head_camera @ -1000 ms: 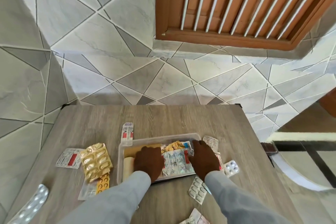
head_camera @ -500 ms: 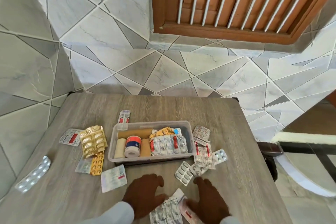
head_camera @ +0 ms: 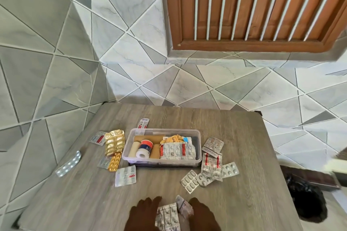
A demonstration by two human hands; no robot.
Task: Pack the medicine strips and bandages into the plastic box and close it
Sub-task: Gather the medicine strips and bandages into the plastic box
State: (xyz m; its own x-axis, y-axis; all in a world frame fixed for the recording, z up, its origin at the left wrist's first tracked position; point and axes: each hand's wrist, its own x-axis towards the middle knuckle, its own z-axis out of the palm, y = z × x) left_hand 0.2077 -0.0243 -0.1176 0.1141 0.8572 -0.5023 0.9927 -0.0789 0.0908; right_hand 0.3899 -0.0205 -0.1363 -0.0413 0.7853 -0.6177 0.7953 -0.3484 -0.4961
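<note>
Centrally on the wooden table [head_camera: 216,124] sits the clear plastic box [head_camera: 161,161], open-topped, with tan bandage rolls [head_camera: 148,139] lying along its far and left inner sides, a white tape roll [head_camera: 143,151] among them, and printed medicine strips [head_camera: 177,151] with a crumpled yellow-orange strip [head_camera: 173,138] filling its right half. At 12 o'clock from the box, a small red-and-white strip [head_camera: 143,123] touches its far rim. At 9 o'clock lie a gold blister pack [head_camera: 114,141], a red-labelled strip [head_camera: 98,138] just beyond it, and an orange pill strip [head_camera: 115,161] nearer the front. Farther out at 8 o'clock a silver blister strip [head_camera: 69,164] rests near the table's left edge. At 7 o'clock, just off the box corner, is a white printed strip [head_camera: 125,175]. At 3 to 4 o'clock lie a folded printed strip [head_camera: 213,145], a red-striped strip [head_camera: 211,167] and three silver tablet blisters [head_camera: 189,181], partly overlapping one another. At 6 o'clock, well apart from the box at the frame's bottom edge, the left hand [head_camera: 141,215] and the right hand [head_camera: 201,215] sit side by side with a bunch of crinkled silver strips [head_camera: 168,217] between them. Both hands touch the bunch, but their fingers are largely cut off or hidden, so I cannot tell how far they curl or whether they grip it.
</note>
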